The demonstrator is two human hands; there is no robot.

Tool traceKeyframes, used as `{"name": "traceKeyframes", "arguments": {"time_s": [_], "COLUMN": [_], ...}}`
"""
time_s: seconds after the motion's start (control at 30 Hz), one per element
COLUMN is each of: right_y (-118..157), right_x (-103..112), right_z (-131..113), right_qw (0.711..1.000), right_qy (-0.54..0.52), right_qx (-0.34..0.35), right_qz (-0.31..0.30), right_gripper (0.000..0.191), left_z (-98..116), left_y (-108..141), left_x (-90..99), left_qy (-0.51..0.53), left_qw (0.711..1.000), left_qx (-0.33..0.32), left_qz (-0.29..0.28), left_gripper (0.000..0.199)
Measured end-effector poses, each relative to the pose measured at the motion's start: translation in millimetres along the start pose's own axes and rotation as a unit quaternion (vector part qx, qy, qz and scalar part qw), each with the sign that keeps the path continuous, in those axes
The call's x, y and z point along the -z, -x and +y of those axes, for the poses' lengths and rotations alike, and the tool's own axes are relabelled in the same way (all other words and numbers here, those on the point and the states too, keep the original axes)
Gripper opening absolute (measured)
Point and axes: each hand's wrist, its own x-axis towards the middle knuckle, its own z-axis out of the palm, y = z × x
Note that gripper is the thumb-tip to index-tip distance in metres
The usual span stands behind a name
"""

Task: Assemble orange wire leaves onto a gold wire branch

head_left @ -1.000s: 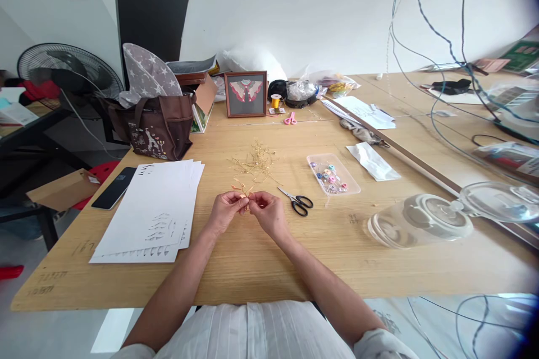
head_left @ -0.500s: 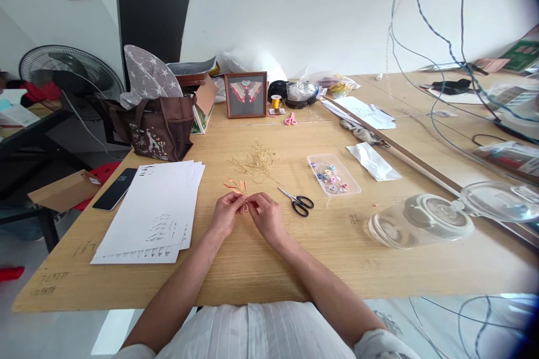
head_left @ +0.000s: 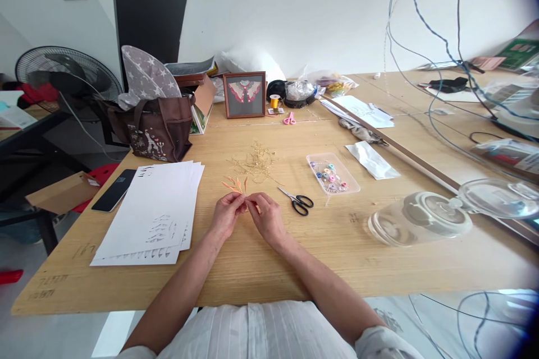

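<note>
- Pinching the base of a small orange-pink sprig of leaf-shaped strips [head_left: 234,185], the left hand [head_left: 226,214] and right hand [head_left: 266,219] nearly meet above the table; both are mostly closed, fingers curled inward. Exactly which fingers grip is too small to tell.
- Sprig: its pointed tips fan up and to the left of the hands, just in front of the tangle of gold wire [head_left: 255,162].
- Forearms: both rest low, angling in from the white shirt [head_left: 256,334].
- Right of the hands: black-handled scissors [head_left: 300,205] lie near, then a clear plastic tray of colourful beads [head_left: 332,174].
- Left of the hands: a stack of white paper sheets [head_left: 147,219] with small printed shapes, beside a black phone [head_left: 113,190].
- Wooden table [head_left: 252,272]: farther back stand a framed butterfly-shaped picture [head_left: 245,95], a gold thread spool [head_left: 274,101], pink scissors [head_left: 289,118] and a brown tote bag [head_left: 158,129].
- Far right: a large clear plastic container [head_left: 420,219] lies on its side.
</note>
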Motion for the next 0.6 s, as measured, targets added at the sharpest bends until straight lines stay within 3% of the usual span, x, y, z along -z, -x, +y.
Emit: {"name": "traceKeyframes", "arguments": {"time_s": [0.37,0.6], "right_y": [0.0,-4.9], "right_x": [-0.2,-1.2], "right_z": [0.3,3.7], "right_qw": [0.998,0.969], "right_qy": [-0.037,-0.153], "right_qx": [-0.052,-0.193], "right_qz": [-0.006,-0.013], "right_gripper": [0.013,0.016], "left_z": [-2.5,-2.3], "left_y": [-0.6,-1.7], "left_x": [-0.1,0.4], "left_qy": [0.011,-0.01], "left_qw": [1.0,1.0], "left_qx": [0.007,0.005], "left_qz": [-0.004,-0.004], "left_gripper": [0.018,0.019]}}
